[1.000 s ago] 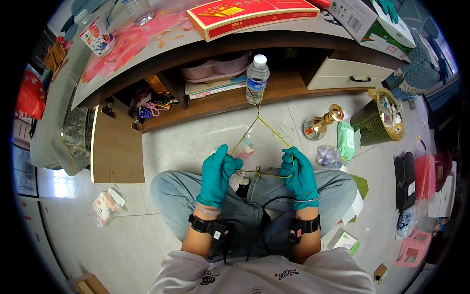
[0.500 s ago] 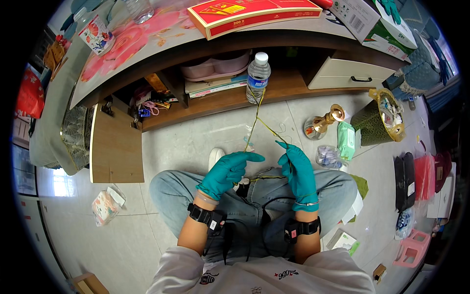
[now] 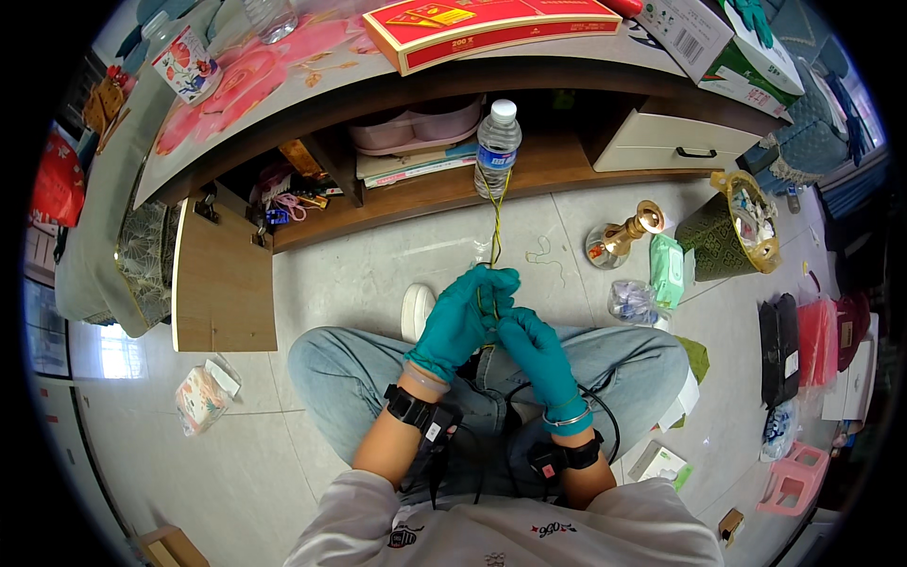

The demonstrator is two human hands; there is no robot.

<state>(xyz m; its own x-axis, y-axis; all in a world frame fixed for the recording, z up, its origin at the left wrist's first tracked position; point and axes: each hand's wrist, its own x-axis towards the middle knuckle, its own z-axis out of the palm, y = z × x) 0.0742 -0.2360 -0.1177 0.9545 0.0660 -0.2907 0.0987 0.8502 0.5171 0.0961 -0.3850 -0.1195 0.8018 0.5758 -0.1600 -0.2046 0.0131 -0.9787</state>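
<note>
Yellow and dark cords run from around a water bottle down to my hands and look twisted together along their lower stretch. The bottle has a white cap and a blue label and stands upright on the cabinet's lower shelf. My left hand, in a teal glove, is closed round the cords. Just below and to its right, my right hand, gloved alike, pinches the cord close against the left. Part of the cord between the fingers is hidden.
A brass-coloured vase-like stand, a green wipes pack and a patterned waste bin stand to the right. An open cabinet door juts out at left. Loose thread lies on the tiles. A red box rests on the tabletop.
My hands have come together from apart. The two cord strands, spread in a fork before, now run close together. The left hand's pointing forefinger has curled in.
</note>
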